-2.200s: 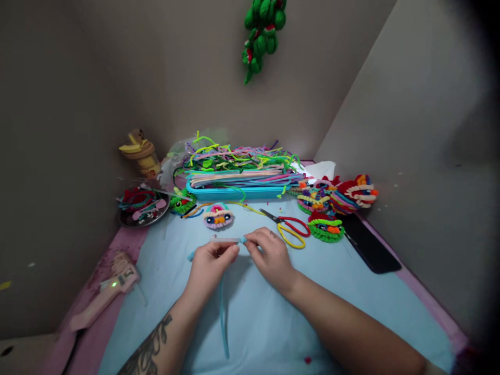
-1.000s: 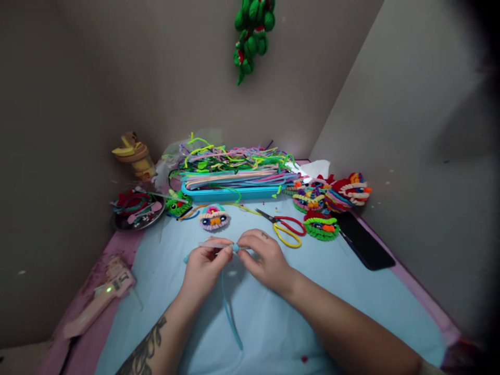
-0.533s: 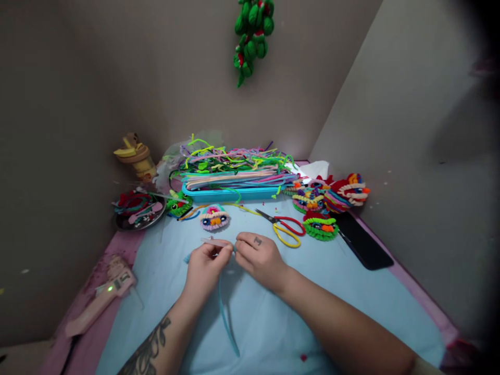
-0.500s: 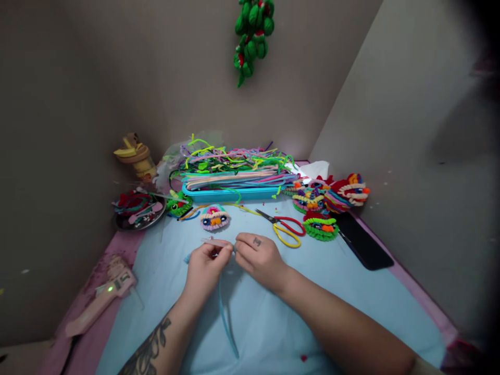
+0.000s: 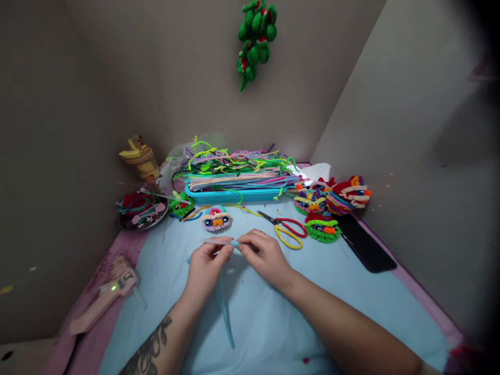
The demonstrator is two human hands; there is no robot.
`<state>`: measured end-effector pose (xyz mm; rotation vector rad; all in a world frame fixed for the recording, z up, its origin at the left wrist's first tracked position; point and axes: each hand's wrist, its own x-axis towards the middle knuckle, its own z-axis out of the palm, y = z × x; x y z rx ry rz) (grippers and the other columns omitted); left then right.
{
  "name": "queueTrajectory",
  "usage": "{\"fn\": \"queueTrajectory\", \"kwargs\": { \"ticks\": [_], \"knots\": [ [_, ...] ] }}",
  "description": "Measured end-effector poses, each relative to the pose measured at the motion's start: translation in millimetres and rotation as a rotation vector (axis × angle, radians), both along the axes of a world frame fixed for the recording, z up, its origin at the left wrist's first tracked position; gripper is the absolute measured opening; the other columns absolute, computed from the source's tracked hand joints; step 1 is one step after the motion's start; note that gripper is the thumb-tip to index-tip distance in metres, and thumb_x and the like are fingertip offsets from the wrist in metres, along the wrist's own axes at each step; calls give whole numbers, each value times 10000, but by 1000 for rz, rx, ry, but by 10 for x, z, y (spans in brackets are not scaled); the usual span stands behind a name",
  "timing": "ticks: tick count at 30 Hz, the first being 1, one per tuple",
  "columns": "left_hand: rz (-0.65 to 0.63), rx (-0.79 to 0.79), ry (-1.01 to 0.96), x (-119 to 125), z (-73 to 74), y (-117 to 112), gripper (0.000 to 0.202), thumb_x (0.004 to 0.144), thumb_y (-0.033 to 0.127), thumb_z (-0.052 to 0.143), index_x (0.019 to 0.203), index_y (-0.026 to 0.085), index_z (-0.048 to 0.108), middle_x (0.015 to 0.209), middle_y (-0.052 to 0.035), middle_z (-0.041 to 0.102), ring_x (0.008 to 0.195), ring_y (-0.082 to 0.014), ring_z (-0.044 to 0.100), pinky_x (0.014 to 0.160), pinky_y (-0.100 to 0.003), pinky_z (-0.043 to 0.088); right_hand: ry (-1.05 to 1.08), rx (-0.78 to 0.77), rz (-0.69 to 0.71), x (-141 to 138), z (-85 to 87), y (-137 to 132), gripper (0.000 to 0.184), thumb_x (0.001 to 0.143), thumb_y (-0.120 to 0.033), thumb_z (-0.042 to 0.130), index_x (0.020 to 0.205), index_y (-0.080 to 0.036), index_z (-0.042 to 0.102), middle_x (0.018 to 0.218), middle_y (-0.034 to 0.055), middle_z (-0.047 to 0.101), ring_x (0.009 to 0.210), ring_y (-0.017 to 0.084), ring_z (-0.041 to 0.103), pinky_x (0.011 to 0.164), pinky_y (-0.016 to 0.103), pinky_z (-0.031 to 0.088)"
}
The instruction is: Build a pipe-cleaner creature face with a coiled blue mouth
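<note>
The worktop [image 5: 127,242] is pink at its edges, and a smooth, pale blue cloth [image 5: 281,328] covers its middle. At the back is a long blue tray [image 5: 234,196] with rounded corners, piled high with fuzzy sticks [image 5: 242,179] in pink, green, yellow and purple. A pink glue gun [image 5: 103,307] with a tiny green light lies on the left.

The left hand [image 5: 207,268] and right hand [image 5: 267,260] are close together over the cloth, their fingers pinched nearly shut. Past the right hand lie metal scissors [image 5: 278,221] with 1 red loop and 1 yellow loop. Beyond the hands sits a round, bumpy fuzzy face [image 5: 216,221] with 2 dark eyes.

A thin, soft blue strip [image 5: 224,307] hangs in a gentle bend from under the left fingers, which also hold a pale, straight stick [image 5: 216,241]. The smallest bit is a fat blue coil [image 5: 234,244], right between the 2 hands. The right fingers pinch its near side. What is inside it is too small to tell.
</note>
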<state>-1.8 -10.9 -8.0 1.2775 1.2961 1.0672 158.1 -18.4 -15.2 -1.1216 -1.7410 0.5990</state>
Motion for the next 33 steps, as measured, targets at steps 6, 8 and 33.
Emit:
{"fn": "queueTrajectory", "kwargs": {
  "ticks": [6, 8, 33],
  "knots": [
    [-34, 26, 84, -16, -32, 13, 228, 697, 329, 680, 831, 148, 718, 727, -35, 683, 616, -143, 577, 599, -242, 459, 43, 0, -125, 8, -5, 11, 68, 831, -159, 569, 797, -194, 616, 731, 10, 594, 676, 139, 554, 621, 248, 438],
    [-30, 12, 95, -13, -24, 12, 228, 700, 338, 681, 818, 147, 723, 679, -28, 664, 598, -142, 562, 591, -244, 444, 21, 27, -159, 7, -25, 15, 69, 837, -165, 563, 798, -197, 609, 737, 10, 591, 679, 141, 554, 628, 252, 444],
    [42, -22, 0, 20, 36, 5, 294, 699, 395, 681, 561, 136, 658, 564, -16, 620, 551, -126, 536, 529, -214, 409, -357, 464, -214, -67, -96, -47, 124, 865, -153, 541, 811, -206, 639, 766, 42, 664, 721, 168, 582, 683, 320, 424]
  ]
}}
